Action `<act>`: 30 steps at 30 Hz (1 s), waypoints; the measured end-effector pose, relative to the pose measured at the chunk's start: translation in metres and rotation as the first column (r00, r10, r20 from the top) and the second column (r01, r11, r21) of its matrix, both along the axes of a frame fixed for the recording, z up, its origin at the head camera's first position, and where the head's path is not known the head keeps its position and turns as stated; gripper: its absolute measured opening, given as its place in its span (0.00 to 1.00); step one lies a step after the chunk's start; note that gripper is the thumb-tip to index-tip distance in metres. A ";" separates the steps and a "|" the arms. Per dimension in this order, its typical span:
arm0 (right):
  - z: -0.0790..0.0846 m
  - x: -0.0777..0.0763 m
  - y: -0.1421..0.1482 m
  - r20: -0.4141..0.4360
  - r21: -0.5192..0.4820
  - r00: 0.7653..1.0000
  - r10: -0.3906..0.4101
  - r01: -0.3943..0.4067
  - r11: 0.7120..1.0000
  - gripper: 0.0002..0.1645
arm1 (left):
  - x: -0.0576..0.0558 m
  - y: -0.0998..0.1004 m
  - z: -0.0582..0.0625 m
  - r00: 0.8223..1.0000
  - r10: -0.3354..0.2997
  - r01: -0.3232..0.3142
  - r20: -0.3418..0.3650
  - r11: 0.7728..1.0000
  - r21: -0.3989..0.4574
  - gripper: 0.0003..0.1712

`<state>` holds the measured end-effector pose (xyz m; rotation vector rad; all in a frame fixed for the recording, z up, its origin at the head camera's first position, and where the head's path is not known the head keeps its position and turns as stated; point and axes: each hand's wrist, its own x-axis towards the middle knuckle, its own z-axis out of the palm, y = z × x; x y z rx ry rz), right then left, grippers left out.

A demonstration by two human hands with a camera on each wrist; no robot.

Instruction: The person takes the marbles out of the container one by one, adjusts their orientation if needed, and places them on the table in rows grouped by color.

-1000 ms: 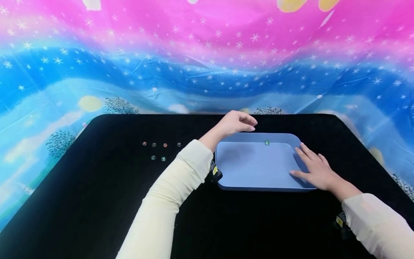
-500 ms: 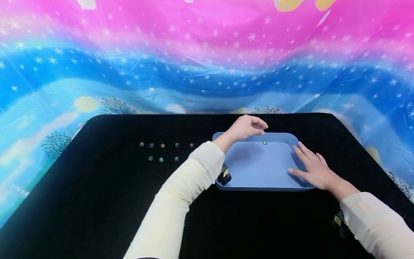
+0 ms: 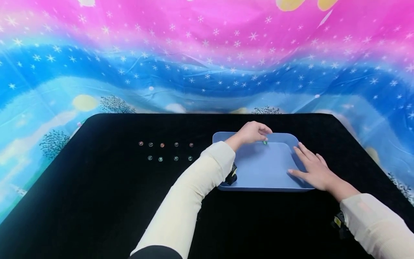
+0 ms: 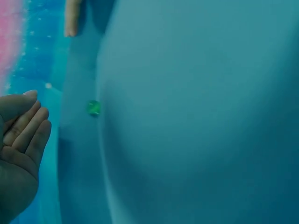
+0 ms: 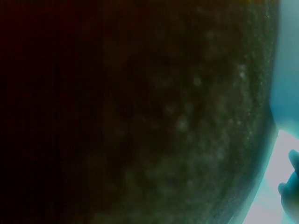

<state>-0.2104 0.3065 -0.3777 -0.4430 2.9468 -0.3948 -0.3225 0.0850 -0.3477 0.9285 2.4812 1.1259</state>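
In the head view a blue tray [image 3: 262, 171] lies on the black table. A green glass marble [image 3: 265, 142] rests in it by the far wall. My left hand [image 3: 252, 132] is over the tray's far edge, fingertips right at the marble. The left wrist view has this hand [image 4: 23, 144] loosely curled around nothing, with a gap to the green marble [image 4: 94, 108]. My right hand [image 3: 315, 171] lies with spread, straight fingers on the tray's right wall. Only dark fingertips of it [image 5: 290, 191] enter the right wrist view.
Left of the tray, several glass marbles [image 3: 162, 145] stand in two rows on the black table [image 3: 97, 194]. A patterned pink and blue cloth [image 3: 194, 54] hangs behind the table's far edge. Wrist cameras are strapped beneath both sleeves.
My left hand has moved right and down from behind the tray's far edge toward the green marble. More table marbles show beside the sleeve. My right hand stays on the tray.
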 end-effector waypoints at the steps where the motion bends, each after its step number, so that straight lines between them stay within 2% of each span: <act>1: 0.000 0.000 0.000 -0.002 0.001 1.000 0.000 0.000 1.000 0.53 | -0.001 0.001 -0.002 1.000 -0.005 0.005 -0.005 1.000 -0.013 0.17; 11: -0.001 -0.001 0.001 -0.020 0.011 1.000 0.000 0.000 1.000 0.53 | -0.005 0.014 -0.015 0.997 -0.074 0.072 -0.018 0.992 -0.099 0.20; 23: 0.001 -0.002 0.000 -0.011 0.006 1.000 0.006 -0.006 1.000 0.52 | -0.006 0.021 -0.019 0.997 -0.066 0.057 -0.041 0.981 -0.186 0.22; 30: -0.001 -0.002 0.000 0.005 0.001 1.000 0.008 -0.008 1.000 0.52 | -0.006 0.022 -0.022 0.995 -0.083 0.065 -0.055 0.962 -0.267 0.21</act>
